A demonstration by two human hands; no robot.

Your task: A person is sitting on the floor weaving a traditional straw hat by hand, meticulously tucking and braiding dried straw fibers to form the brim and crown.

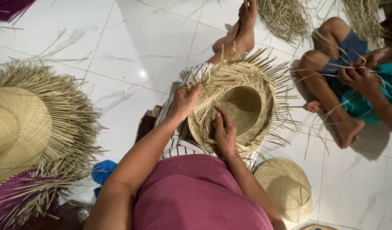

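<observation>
Where the glossy white marble-veined floor tiles (pixel 132 47) spread across the room, loose straw lies scattered. A large pale woven straw hat with a long unfinished fringe (pixel 21 127) rests at the left, above a purple fringed one (pixel 21 200). On the person's striped lap sits an upturned, half-woven straw hat with bristling loose strands (pixel 238 106). The left hand (pixel 184 101) closes on its rim; the right hand (pixel 225 133) pinches strands at the near brim. A smaller finished straw hat (pixel 285 187) lies beside. Another person's hands (pixel 360 76) work straw at right.
</observation>
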